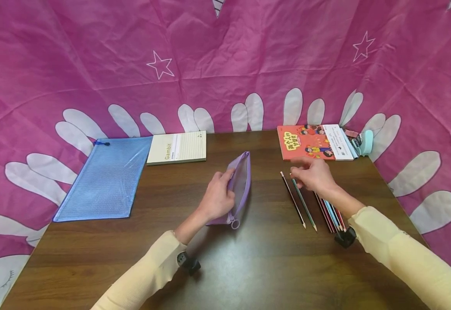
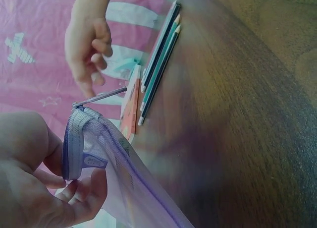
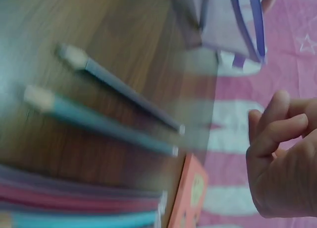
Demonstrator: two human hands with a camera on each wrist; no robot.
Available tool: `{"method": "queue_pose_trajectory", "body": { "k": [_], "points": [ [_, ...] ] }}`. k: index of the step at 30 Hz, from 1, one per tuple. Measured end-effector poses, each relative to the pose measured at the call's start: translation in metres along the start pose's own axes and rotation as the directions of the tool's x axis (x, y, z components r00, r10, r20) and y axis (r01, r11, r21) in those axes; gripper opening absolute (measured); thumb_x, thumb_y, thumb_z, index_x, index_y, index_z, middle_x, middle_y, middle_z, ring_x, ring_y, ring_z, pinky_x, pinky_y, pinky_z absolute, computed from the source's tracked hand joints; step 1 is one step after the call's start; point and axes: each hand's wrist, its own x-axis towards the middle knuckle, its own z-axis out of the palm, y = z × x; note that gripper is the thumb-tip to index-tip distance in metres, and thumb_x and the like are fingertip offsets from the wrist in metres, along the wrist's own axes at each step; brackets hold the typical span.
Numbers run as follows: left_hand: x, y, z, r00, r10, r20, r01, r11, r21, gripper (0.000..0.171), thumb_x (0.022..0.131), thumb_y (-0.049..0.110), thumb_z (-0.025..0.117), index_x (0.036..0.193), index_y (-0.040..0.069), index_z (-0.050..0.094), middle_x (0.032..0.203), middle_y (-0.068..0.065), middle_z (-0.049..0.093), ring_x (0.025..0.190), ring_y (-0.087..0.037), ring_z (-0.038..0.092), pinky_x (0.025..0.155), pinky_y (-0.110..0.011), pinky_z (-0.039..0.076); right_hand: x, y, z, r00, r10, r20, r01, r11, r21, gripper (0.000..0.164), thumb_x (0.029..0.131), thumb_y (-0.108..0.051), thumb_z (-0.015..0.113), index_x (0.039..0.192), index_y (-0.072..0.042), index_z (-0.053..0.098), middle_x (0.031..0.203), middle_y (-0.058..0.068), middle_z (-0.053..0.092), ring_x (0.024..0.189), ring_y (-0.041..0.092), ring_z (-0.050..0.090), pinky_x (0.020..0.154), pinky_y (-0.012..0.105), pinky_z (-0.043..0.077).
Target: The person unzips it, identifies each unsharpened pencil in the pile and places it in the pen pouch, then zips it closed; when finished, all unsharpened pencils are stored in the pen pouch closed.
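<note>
My left hand point(image 1: 218, 196) pinches the rim of a purple mesh zip pouch point(image 1: 242, 183), held upright over the table with its mouth parted. The ring of its zip pull point(image 1: 235, 224) hangs at the near end. In the left wrist view, thumb and fingers grip the pouch's edge point(image 2: 74, 153). My right hand point(image 1: 313, 174) hovers above the far ends of two pencils, a dark one point(image 1: 293, 200) and a green one point(image 1: 306, 204). Its fingers point(image 3: 277, 134) are loosely curled, with nothing in them. Several more pencils point(image 1: 323, 211) lie together, partly hidden below the right forearm.
A blue mesh zip folder point(image 1: 103, 181) lies at the left, next to a cream notebook point(image 1: 179, 147). At the back right lies an orange-red book point(image 1: 307, 142), with a mint-green object point(image 1: 366, 142) beside it. A pink cloth point(image 1: 225, 64) hangs behind the table.
</note>
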Motion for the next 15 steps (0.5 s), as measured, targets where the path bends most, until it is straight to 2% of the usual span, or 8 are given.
{"method": "queue_pose_trajectory", "body": {
  "k": [6, 15],
  "points": [
    [0.000, 0.000, 0.000, 1.000, 0.008, -0.002, -0.008, 1.000, 0.000, 0.069, 0.076, -0.010, 0.054, 0.144, -0.003, 0.048, 0.113, -0.024, 0.055, 0.095, -0.032, 0.057, 0.080, -0.044, 0.053, -0.001, 0.015, -0.030, 0.997, 0.029, 0.065, -0.016, 0.980, -0.197, 0.043, 0.093, -0.014, 0.062, 0.129, 0.009, 0.058, 0.089, 0.017, 0.071, 0.057, 0.016, 0.065, 0.045, 0.027, 0.047],
    [0.000, -0.001, 0.000, 1.000, -0.002, 0.013, 0.002, 1.000, -0.007, 0.070, 0.076, -0.010, 0.054, 0.145, -0.002, 0.047, 0.112, -0.023, 0.055, 0.093, -0.032, 0.057, 0.077, -0.042, 0.054, -0.002, 0.033, -0.047, 0.982, 0.114, 0.150, -0.069, 0.959, -0.275, 0.039, 0.091, -0.011, 0.064, 0.122, 0.013, 0.060, 0.079, 0.010, 0.071, 0.057, 0.016, 0.066, 0.043, 0.028, 0.043]
  ]
}}
